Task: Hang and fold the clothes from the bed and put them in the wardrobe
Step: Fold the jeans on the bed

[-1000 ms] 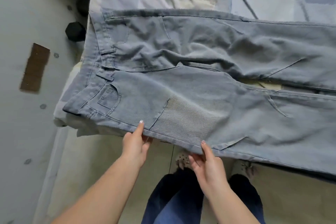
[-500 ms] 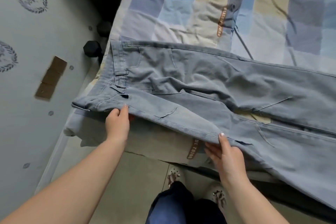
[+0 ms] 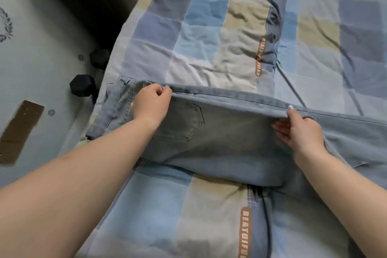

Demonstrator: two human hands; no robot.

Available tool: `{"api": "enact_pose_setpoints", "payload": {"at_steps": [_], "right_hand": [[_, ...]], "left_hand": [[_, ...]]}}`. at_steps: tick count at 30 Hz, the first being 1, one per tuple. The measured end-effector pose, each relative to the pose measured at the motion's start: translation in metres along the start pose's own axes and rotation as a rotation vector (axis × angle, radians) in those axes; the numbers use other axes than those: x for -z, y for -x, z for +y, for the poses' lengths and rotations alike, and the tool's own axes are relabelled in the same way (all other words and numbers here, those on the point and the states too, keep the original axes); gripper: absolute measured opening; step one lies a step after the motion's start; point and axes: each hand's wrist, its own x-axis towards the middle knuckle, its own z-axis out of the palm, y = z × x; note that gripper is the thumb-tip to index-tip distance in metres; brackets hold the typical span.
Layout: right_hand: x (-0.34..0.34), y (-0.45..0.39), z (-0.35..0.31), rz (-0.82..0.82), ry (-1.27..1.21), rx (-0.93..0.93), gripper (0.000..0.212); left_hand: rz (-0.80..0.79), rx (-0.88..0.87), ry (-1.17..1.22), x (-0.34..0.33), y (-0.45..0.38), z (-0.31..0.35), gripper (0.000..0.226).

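Light blue jeans (image 3: 226, 138) lie across the bed, folded lengthwise so one leg rests on the other, a back pocket (image 3: 184, 123) facing up. My left hand (image 3: 152, 104) pinches the folded edge near the waistband at the left. My right hand (image 3: 301, 130) grips the same far edge further along the leg. The legs run off the right side of the view.
The bed carries a checked blue, beige and white quilt (image 3: 219, 27) with orange lettering. Left of the bed is grey floor with two black dumbbell heads (image 3: 82, 85) close to the bed's side and a brown cardboard strip (image 3: 18, 130).
Both hands lifted the near leg of the jeans and carried it over onto the far leg, so the jeans are now folded in half lengthwise. The view has moved forward over the bed.
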Motion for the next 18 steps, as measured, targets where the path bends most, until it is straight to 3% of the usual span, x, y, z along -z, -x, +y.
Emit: {"api": "enact_pose_setpoints", "payload": {"at_steps": [7, 9, 11, 13, 15, 18], "right_hand": [[-0.056, -0.086, -0.014, -0.046, 0.139, -0.027, 0.025], [-0.067, -0.102, -0.008, -0.118, 0.239, -0.104, 0.019], [-0.068, -0.107, 0.004, -0.225, 0.376, -0.163, 0.019], [-0.06, -0.107, 0.017, -0.327, 0.524, -0.152, 0.046], [-0.051, -0.107, 0.034, -0.42, 0.732, -0.107, 0.066], [-0.045, -0.112, 0.061, -0.46, 0.987, -0.003, 0.075]], "left_hand": [[0.034, 0.116, 0.013, -0.051, -0.061, -0.027, 0.038], [-0.09, 0.108, -0.045, -0.063, -0.073, -0.036, 0.031], [-0.363, 0.126, -0.092, -0.076, -0.074, -0.044, 0.033], [-0.488, 0.089, -0.12, -0.081, -0.069, -0.05, 0.039], [-0.361, 0.026, -0.143, -0.073, -0.067, -0.055, 0.028], [-0.106, 0.011, -0.119, -0.051, -0.072, -0.067, 0.016]]}}
